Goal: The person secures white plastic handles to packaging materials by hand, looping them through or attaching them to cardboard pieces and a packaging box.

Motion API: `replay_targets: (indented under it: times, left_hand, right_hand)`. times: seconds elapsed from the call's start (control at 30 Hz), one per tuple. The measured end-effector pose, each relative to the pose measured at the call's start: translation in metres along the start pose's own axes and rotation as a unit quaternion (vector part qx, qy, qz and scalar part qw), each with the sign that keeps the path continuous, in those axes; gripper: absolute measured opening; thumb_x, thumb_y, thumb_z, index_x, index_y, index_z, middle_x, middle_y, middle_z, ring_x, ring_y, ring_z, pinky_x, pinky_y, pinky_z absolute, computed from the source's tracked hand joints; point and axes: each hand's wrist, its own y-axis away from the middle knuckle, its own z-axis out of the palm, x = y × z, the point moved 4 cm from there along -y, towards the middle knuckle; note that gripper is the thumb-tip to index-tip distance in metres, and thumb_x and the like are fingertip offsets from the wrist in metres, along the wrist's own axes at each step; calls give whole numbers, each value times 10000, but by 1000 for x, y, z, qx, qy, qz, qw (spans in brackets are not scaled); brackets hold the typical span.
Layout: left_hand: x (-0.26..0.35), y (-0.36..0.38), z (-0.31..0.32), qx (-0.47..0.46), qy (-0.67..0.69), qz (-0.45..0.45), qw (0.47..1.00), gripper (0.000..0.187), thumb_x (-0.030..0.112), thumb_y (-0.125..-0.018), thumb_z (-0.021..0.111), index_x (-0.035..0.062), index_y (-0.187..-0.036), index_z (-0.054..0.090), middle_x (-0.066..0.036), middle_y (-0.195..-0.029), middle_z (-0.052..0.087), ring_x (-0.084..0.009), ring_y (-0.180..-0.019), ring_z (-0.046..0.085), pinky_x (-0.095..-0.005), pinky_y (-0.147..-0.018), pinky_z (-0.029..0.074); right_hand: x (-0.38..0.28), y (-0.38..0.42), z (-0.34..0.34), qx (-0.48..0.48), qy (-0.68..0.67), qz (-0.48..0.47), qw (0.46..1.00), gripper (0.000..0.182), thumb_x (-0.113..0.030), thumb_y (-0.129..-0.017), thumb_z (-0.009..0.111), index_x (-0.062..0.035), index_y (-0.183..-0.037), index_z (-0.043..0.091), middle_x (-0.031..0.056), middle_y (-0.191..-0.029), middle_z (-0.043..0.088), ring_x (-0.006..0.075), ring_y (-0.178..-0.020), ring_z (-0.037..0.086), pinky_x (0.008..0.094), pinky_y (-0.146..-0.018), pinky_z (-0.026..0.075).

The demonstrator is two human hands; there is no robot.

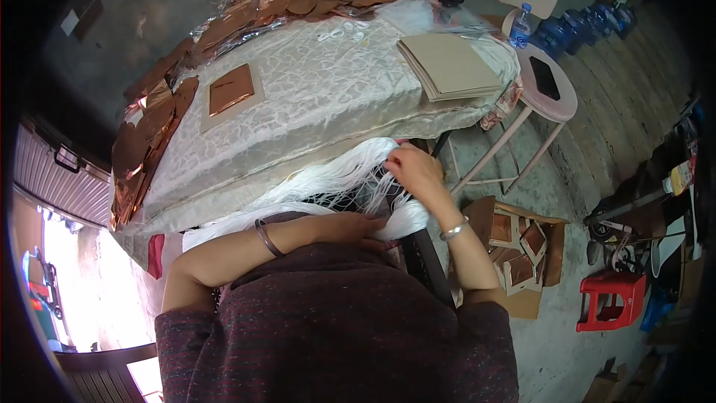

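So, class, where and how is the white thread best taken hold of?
Probably by the rounded bunch at its right end, with the right hand closing around it from above. There the thread is gathered thickly and its top is exposed; just left of it, loose strands spread with gaps and could slip or tangle.

Thread [317,179] is spread between person [335,321] and table [313,78]. On the table, foil [231,90] is laid left, cardboard [455,63] is stacked right. A phone [544,78] is placed on the stool [564,108], farther right.

Both hands [416,172] at white strands [328,172] beside a lace-covered table [313,97]
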Motion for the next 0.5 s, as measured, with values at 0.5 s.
replay_targets:
  times: [0.5]
  left_hand:
    - [-7,1,1,-31,5,-76,997,554,428,-852,476,26,-1225,396,-211,-1083,512,-355,-999,507,-404,-825,409]
  right_hand:
    - [83,3,-13,-59,-665,242,704,135,-198,-827,573,-84,-759,551,-5,-604,506,39,-426,363,167,-352,242]
